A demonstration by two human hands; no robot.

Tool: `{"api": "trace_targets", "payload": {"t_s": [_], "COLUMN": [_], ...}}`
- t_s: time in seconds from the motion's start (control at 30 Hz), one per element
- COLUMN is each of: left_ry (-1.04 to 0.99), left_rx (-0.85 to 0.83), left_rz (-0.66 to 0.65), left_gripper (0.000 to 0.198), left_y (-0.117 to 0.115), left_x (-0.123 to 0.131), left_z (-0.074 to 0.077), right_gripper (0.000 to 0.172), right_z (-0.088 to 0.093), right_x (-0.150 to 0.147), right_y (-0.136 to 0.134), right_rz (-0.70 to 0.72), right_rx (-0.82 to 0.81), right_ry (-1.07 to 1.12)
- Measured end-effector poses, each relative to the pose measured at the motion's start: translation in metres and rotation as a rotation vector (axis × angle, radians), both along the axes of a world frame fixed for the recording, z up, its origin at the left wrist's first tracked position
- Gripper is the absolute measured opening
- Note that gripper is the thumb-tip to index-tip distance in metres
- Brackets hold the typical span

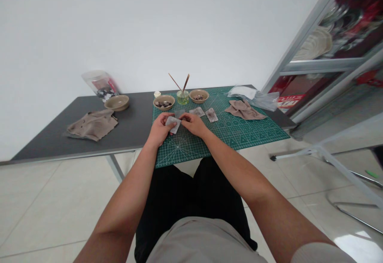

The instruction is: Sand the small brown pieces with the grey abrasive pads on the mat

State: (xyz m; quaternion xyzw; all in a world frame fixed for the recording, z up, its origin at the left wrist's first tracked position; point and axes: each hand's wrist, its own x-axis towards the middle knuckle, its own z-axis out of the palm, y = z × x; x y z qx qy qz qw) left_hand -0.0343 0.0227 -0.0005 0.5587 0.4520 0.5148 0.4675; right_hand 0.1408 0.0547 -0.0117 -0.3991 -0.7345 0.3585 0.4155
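Observation:
Between thumb and fingers, my left hand (160,129) holds a small grey square piece (173,124) above the green cutting mat (191,145). My right hand (194,124) is just right of that piece, its fingers pinched together near a small dark bit too small to make out. Two more grey patterned pieces, one (197,111) and another (212,115), lie on the mat beyond my right hand. Behind my hands stand a bowl of dark bits (164,102), a glass jar (182,97) with two brushes and a second bowl (199,95).
A brown cloth (94,125), an empty bowl (117,103) and a clear plastic tub (100,85) are on the left. Another cloth (244,109) and a plastic bag (254,96) lie at the right, near a metal-framed glass cabinet (317,65).

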Motion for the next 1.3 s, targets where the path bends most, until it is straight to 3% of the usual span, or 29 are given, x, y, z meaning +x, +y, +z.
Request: {"api": "trace_targets", "payload": {"t_s": [0.2,0.47,0.6,0.7,0.83,1.07,1.2,1.3], "left_ry": [0.059,0.160,0.232,0.402,0.798,1.260,1.307,1.289], "left_rx": [0.048,0.086,0.148,0.180,0.236,0.310,0.270,0.276], "left_rz": [0.042,0.018,0.091,0.224,0.349,0.131,0.091,0.099], "left_gripper": [0.045,0.046,0.042,0.032,0.018,0.031,0.034,0.035], "left_y": [0.001,-0.001,-0.004,-0.008,-0.016,-0.034,-0.035,-0.034], "left_x": [-0.002,-0.003,-0.004,-0.007,-0.011,-0.006,-0.006,-0.007], "left_z": [-0.004,-0.004,-0.002,-0.001,0.002,0.008,0.009,0.009], "right_gripper": [0.017,0.014,0.012,0.012,0.010,0.014,0.031,0.030], "right_z": [-0.002,0.002,0.004,0.006,0.008,0.005,0.002,0.001], "right_x": [0.002,0.002,0.000,-0.001,-0.005,-0.005,-0.001,-0.001], "right_y": [0.001,-0.003,-0.003,-0.006,-0.011,-0.009,-0.008,-0.008], "right_rz": [0.068,0.011,-0.064,-0.094,-0.097,-0.123,-0.119,-0.103], "right_rx": [-0.161,-0.104,-0.039,0.017,0.106,0.154,0.176,0.162], "right_ry": [0.112,0.068,-0.045,-0.161,-0.278,-0.301,-0.154,-0.127]}}
